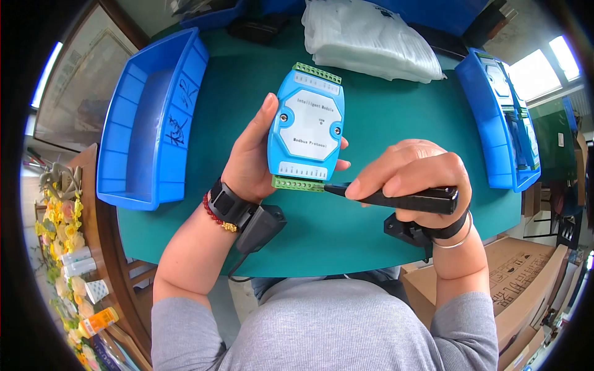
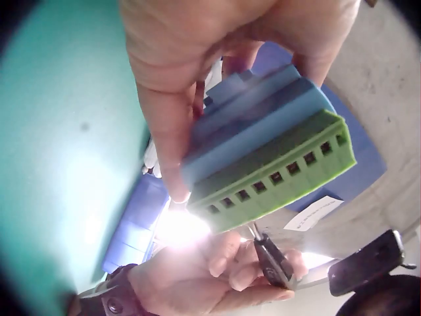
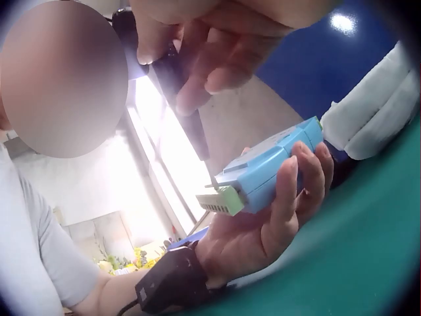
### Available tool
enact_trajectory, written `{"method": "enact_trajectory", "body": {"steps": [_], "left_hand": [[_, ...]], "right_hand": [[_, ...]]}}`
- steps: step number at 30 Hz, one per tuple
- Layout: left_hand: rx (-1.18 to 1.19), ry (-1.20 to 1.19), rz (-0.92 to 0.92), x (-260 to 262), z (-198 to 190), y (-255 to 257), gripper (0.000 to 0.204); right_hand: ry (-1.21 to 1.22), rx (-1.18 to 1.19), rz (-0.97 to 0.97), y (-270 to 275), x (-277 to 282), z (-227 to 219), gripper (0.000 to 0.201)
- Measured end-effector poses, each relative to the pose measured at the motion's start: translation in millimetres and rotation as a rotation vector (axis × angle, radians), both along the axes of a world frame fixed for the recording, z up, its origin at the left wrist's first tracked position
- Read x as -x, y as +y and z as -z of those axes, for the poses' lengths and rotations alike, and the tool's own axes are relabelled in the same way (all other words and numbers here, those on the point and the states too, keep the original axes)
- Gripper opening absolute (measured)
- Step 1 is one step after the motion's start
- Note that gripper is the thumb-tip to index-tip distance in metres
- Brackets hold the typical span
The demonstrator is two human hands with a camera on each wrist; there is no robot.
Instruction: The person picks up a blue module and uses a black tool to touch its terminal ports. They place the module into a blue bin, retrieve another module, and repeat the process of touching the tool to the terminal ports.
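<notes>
My left hand (image 1: 244, 154) grips a light-blue module (image 1: 309, 148) by its sides, its white-labelled face up, fingers showing past the far edge. Green terminal blocks sit at both ends. The near one (image 1: 296, 183) shows a row of square openings in the left wrist view. In my right hand (image 1: 427, 170) is a screwdriver (image 1: 424, 201) with a black handle, pinched between thumb and fingers. Its thin metal shaft (image 3: 212, 180) points down at the top of the near terminal block, at the block's right end in the head view.
A blue bin (image 1: 176, 133) stands at the left of the green table (image 1: 396, 114). Another blue bin (image 1: 486, 145), holding several similar modules, is at the right. White packing bags or sheets (image 1: 368, 40) lie stacked at the back. A cardboard box (image 1: 504, 278) sits below the table's right side.
</notes>
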State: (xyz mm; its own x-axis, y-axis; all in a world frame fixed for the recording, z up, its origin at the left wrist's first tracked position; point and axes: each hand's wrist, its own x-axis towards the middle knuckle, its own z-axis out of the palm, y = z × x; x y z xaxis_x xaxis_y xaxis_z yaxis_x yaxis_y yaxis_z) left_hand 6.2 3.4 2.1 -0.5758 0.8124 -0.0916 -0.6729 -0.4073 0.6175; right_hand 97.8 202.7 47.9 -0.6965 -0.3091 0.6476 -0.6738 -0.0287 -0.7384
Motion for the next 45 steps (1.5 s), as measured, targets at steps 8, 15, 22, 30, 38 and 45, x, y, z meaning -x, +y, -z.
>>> {"method": "enact_trajectory", "body": {"steps": [8, 15, 22, 30, 38, 45], "left_hand": [[-0.017, -0.001, -0.037, -0.6, 0.8, 1.3, 0.076], [-0.105, -0.016, 0.006, 3.6, 4.9, -0.5, 0.073], [-0.123, -0.051, 0.043, 3.5, 7.4, -1.2, 0.072], [-0.023, -0.029, -0.042, -1.8, 2.5, 1.7, 0.070], [-0.047, -0.009, -0.028, 0.1, 3.1, 2.2, 0.072], [0.044, 0.059, -0.077, -1.8, -2.4, 2.7, 0.076]], "right_hand": [[-0.011, 0.126, 0.147, -7.4, -6.9, 6.9, 0.029], [-0.090, 0.279, -0.023, -3.5, -6.3, 0.6, 0.024], [-0.010, 0.078, -0.026, -3.3, 0.0, 3.1, 0.025], [-0.011, 0.082, 0.220, -6.2, -5.3, 7.7, 0.043], [0.033, 0.049, 0.256, -6.1, -8.1, 6.5, 0.049], [-0.018, 0.185, 0.161, -2.6, -13.1, 3.3, 0.041]]}}
